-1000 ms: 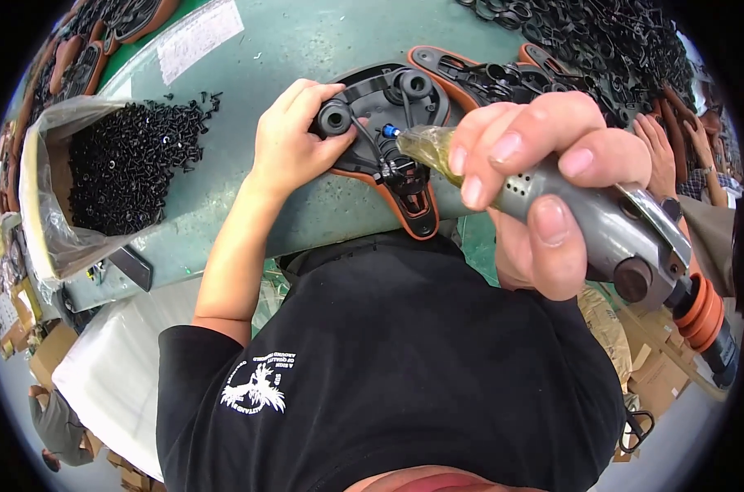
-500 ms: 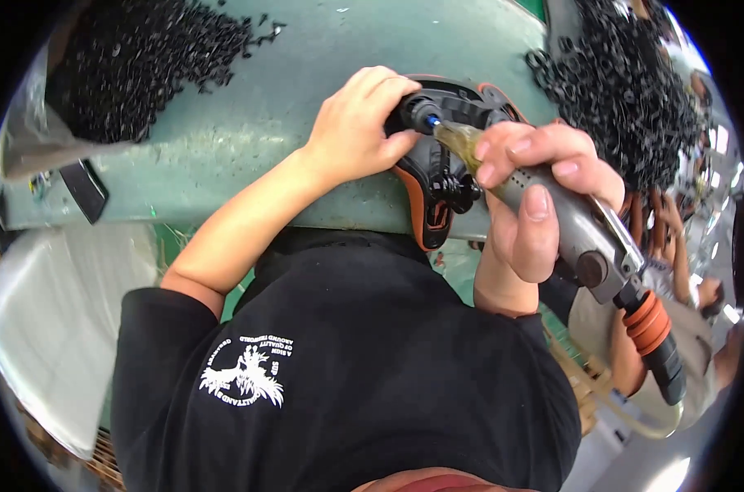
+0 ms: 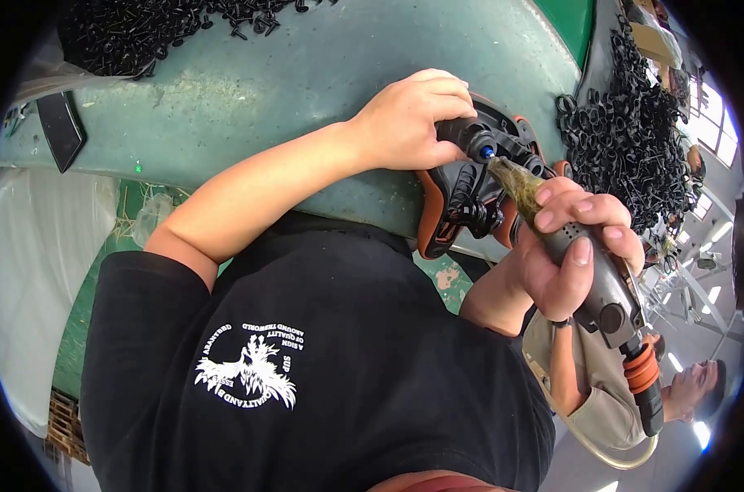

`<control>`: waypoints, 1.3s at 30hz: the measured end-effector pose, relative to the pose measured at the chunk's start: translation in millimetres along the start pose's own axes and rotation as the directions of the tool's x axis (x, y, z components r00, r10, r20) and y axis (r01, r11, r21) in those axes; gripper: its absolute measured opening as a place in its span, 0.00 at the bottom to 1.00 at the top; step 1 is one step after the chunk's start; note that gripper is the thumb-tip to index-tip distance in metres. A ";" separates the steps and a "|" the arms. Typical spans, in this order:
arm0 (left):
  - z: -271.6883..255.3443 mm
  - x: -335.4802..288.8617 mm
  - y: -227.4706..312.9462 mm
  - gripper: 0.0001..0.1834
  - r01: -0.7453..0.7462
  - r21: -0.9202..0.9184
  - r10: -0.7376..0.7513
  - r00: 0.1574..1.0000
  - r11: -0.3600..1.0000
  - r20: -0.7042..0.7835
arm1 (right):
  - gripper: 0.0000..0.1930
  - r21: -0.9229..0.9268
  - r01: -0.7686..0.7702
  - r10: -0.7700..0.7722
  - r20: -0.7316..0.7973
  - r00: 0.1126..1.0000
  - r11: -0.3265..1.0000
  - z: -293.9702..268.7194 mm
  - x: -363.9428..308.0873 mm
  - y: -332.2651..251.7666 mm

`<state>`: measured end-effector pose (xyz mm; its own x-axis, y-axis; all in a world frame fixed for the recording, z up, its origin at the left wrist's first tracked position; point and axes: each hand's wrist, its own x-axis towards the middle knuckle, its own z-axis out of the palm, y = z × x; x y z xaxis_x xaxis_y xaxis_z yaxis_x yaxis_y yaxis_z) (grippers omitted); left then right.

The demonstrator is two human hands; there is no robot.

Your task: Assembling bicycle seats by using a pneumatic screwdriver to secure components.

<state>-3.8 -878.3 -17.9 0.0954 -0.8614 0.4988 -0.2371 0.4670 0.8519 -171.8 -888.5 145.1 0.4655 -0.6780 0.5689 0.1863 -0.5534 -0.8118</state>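
The left hand (image 3: 417,123) is closed on a black and orange part (image 3: 458,184) at the green surface's (image 3: 265,90) near edge. The right hand (image 3: 559,283) wraps around a grey power tool (image 3: 599,283) — its blue tip (image 3: 487,152) sits at the part's round black end. Black screws (image 3: 167,33) lie far left, black rings (image 3: 626,148) right.

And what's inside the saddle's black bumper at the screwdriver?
At the mouth of the black bumper, only the blue tip of the pneumatic screwdriver shows. Everything deeper is covered, so I can't tell what's in there.
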 end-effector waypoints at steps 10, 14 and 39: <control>0.1 1.2 -4.5 0.25 -0.049 -0.018 0.049 0.999 0.999 -0.013 | 0.18 -0.038 0.009 -0.011 -0.050 0.999 0.999 10.5 -1.7 13.4; -1.3 -2.2 -9.1 0.25 -0.045 -0.049 0.045 0.999 0.998 -0.016 | 0.18 -0.062 0.077 -0.079 -0.027 0.997 0.995 7.0 -20.0 23.1; -0.8 5.0 -5.9 0.22 -0.064 -0.108 0.067 0.997 0.992 0.022 | 0.12 -0.027 -0.004 0.003 -0.030 1.000 1.000 23.7 4.1 36.4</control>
<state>-1.2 -885.1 -20.3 0.0575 -0.8324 0.5512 -0.1373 0.5403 0.8302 -142.7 -900.0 114.8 0.4397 -0.6938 0.5703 0.1614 -0.5636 -0.8101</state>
